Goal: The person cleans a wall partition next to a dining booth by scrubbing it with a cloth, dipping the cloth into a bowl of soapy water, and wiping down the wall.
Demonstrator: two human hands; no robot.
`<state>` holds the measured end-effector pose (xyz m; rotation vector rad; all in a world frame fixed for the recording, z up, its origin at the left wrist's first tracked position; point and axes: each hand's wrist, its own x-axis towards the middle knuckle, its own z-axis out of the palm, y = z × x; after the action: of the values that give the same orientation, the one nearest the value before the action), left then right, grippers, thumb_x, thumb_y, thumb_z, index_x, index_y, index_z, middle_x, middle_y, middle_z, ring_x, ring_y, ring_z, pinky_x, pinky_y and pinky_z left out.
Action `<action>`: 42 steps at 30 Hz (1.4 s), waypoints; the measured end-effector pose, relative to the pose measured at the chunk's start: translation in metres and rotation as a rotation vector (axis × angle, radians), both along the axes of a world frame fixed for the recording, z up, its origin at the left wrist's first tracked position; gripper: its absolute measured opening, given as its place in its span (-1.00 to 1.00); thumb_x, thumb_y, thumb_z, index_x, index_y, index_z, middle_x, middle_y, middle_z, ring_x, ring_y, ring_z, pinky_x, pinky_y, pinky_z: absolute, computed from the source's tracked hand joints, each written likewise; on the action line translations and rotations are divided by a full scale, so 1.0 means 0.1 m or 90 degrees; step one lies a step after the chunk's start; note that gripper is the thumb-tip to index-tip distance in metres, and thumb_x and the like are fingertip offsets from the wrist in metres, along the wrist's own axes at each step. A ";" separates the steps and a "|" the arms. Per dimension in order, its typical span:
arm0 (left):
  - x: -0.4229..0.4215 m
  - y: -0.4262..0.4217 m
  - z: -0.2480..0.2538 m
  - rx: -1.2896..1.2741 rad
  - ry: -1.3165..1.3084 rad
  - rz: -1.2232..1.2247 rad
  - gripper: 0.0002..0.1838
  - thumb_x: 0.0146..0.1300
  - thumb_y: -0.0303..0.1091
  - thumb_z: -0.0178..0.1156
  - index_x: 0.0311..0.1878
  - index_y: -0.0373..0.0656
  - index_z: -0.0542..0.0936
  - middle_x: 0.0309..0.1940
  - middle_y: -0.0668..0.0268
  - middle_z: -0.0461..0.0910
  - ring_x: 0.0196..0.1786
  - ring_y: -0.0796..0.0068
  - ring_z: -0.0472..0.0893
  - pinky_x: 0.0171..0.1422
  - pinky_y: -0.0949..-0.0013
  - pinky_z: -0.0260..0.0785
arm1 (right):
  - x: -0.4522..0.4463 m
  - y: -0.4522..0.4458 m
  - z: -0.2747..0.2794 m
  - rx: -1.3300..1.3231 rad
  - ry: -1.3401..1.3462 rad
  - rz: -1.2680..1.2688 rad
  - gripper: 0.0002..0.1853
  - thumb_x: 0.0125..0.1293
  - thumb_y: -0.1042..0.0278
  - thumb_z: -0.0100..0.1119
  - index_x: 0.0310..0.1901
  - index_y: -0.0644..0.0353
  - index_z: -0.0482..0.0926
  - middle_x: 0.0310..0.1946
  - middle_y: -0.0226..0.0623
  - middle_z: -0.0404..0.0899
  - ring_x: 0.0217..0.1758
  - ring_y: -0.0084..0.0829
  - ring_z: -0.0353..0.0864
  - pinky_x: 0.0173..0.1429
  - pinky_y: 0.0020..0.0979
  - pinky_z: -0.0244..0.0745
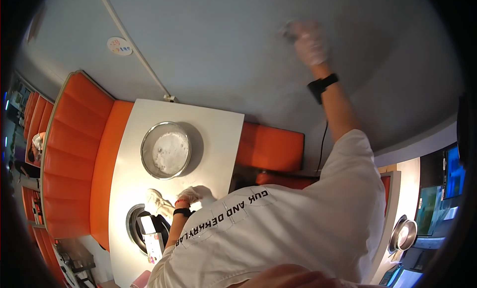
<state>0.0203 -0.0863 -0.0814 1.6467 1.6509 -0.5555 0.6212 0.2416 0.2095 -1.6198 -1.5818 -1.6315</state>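
My right hand (310, 43), in a clear glove, is stretched up to the grey wall (223, 44). Its fingers are closed on a small dark grey scrubber (288, 31), blurred by motion, at the wall's surface. My left hand (189, 195), also gloved, is low over the white table (213, 139), and its fingers are too indistinct to read. Beside it lies a crumpled cream cloth (158, 203). A round metal basin (188, 161) of foamy water (170, 151) stands farther up the table.
Orange padded benches (74, 164) flank the table on the left, with an orange seat (271, 147) on the right. A round dark burner (134, 228) is set in the tabletop, partly under a white box (153, 246). A cable conduit (134, 47) runs down the wall.
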 end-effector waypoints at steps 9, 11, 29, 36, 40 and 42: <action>0.03 0.04 0.05 -0.032 0.004 0.023 -0.29 0.02 0.19 0.40 0.06 -0.23 0.72 0.08 -0.01 0.72 0.17 0.04 0.69 0.22 0.09 0.54 | 1.12 -0.63 1.41 0.263 0.312 0.008 -0.51 0.42 0.02 0.19 0.30 0.02 0.48 0.12 -0.12 0.59 -0.03 -0.12 0.69 0.06 -0.16 0.65; 0.05 0.06 0.07 -0.035 0.006 0.029 -0.29 0.01 0.18 0.41 0.07 -0.24 0.71 0.08 -0.02 0.72 0.17 0.04 0.69 0.23 0.09 0.54 | 0.74 -0.58 0.96 0.204 0.178 -0.173 -0.50 0.39 0.02 0.26 0.30 -0.06 0.49 0.02 -0.21 0.61 -0.14 -0.27 0.70 -0.17 -0.23 0.72; 0.13 0.13 0.14 -0.131 0.025 0.109 -0.07 0.05 0.11 0.42 0.40 -0.27 0.40 0.24 -0.04 0.62 0.28 -0.03 0.62 0.31 0.06 0.50 | -0.40 -0.54 -0.26 -0.023 0.408 0.213 -0.56 0.20 0.36 0.41 0.13 -0.05 0.56 0.03 -0.18 0.61 0.02 -0.11 0.72 0.02 -0.10 0.71; 0.18 0.19 0.15 -0.132 0.058 0.099 -0.10 0.01 0.08 0.45 0.35 -0.31 0.46 0.17 -0.04 0.67 0.23 0.03 0.66 0.29 0.11 0.51 | -0.68 -0.47 -0.80 -0.228 0.491 0.057 -0.57 0.21 0.33 0.38 0.11 0.00 0.52 0.03 -0.15 0.60 0.04 -0.02 0.72 0.07 -0.07 0.71; 0.16 0.24 0.07 -0.165 0.046 0.110 -0.13 0.01 0.04 0.46 0.32 -0.34 0.48 0.18 -0.03 0.66 0.23 0.02 0.66 0.29 0.11 0.51 | -0.75 -0.60 -1.04 -0.425 0.437 0.018 -0.59 0.24 0.31 0.35 0.12 0.00 0.51 0.01 -0.09 0.61 0.04 -0.03 0.72 0.08 -0.09 0.71; 0.17 0.20 0.11 -0.138 0.047 0.127 -0.16 0.02 0.02 0.46 0.31 -0.31 0.49 0.17 -0.02 0.67 0.23 0.03 0.65 0.30 0.12 0.51 | -0.91 -0.65 -0.91 -0.401 0.523 0.012 -0.60 0.26 0.32 0.33 0.13 -0.01 0.51 0.00 -0.09 0.61 0.05 -0.02 0.72 0.09 -0.10 0.70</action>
<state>0.0375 -0.0667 -0.0700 1.3047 1.7189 -0.6747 0.5303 0.1769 0.1188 -2.1492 -1.6602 -0.2964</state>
